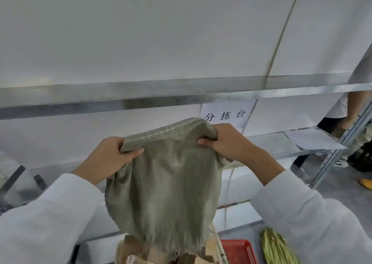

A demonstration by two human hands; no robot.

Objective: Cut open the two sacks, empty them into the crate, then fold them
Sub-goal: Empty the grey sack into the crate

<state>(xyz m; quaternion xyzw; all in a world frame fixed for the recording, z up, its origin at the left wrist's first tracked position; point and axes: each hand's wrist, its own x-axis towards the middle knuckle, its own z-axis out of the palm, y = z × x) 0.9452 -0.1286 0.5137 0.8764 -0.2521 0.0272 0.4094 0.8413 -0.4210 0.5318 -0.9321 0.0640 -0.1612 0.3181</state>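
While both hands, left [112, 155] and right [225, 141], grip one upended sack [163, 193], perhaps tan contents below, one red tray [239, 249]

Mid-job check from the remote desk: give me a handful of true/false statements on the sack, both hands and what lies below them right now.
1. Both hands grip the sack by its stitched end. True: the left hand and right hand pinch the sewn seam of the green sack.
2. The sack's frayed open end points upward. False: the frayed edge hangs down at the bottom.
3. The sack lies flat on the table. False: it is held up in the air.
4. A red crate sits below, to the right of the sack. True: the red crate shows there.
5. A bundle of green stalks lies right of the crate. True: the green stalks are there.
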